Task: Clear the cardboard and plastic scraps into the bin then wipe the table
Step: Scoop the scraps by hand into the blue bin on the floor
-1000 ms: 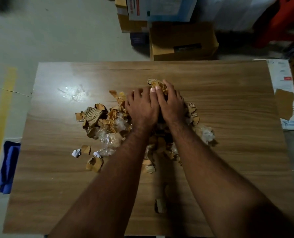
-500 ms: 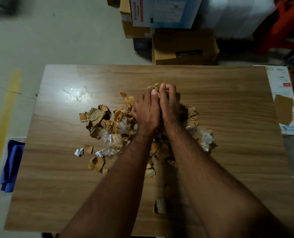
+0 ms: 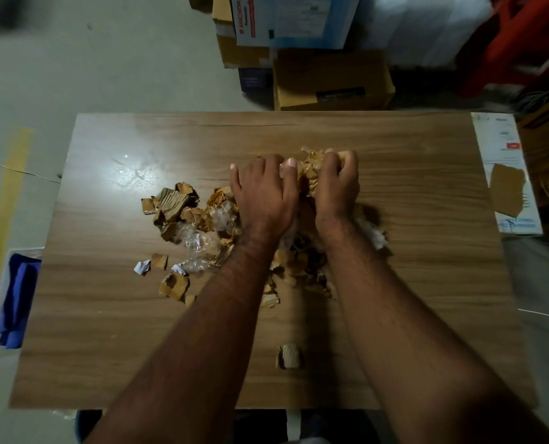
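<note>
A heap of torn cardboard scraps (image 3: 172, 203) and crumpled clear plastic scraps (image 3: 199, 245) lies in the middle of the wooden table (image 3: 426, 283). My left hand (image 3: 265, 193) lies on top of the heap, fingers bent over the scraps. My right hand (image 3: 337, 184) curls round a wad of cardboard scraps (image 3: 311, 171) at the heap's far side. One lone cardboard piece (image 3: 288, 356) sits nearer me. A blue cloth (image 3: 18, 299) hangs off the table's left side. A blue rim (image 3: 79, 424), perhaps the bin, peeks out below the near edge.
Cardboard boxes (image 3: 330, 81) stand on the floor beyond the table's far edge. A white printed sheet with a cardboard flap (image 3: 507, 187) sits along the right edge. A shiny patch (image 3: 132, 174) marks the table's far left. Yellow tape (image 3: 4, 213) runs down the floor.
Both hands have spread slightly apart; the right hand has closed round a wad of scraps and the left has shifted left over the heap. The camera tilted, so the table sits lower in view.
</note>
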A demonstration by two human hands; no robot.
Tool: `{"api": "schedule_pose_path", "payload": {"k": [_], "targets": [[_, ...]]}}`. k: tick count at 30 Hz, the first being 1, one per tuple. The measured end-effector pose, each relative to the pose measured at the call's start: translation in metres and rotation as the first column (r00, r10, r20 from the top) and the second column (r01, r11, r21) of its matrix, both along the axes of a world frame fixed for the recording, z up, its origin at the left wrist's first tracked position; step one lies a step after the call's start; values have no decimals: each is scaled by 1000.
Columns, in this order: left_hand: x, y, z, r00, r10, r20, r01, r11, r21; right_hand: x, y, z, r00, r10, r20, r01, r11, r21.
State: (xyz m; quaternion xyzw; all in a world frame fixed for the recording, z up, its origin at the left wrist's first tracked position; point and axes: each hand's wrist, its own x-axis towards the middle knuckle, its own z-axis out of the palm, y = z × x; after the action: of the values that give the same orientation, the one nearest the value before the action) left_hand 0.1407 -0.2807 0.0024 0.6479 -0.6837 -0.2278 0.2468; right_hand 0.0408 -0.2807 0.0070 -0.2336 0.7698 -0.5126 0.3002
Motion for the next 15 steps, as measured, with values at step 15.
{"api": "schedule_pose_path", "payload": {"k": [15], "targets": [[-56,85,16,893,-191,-407,207,978,-6,-51,78,8,984,-109,141,121,989,-81]]}}
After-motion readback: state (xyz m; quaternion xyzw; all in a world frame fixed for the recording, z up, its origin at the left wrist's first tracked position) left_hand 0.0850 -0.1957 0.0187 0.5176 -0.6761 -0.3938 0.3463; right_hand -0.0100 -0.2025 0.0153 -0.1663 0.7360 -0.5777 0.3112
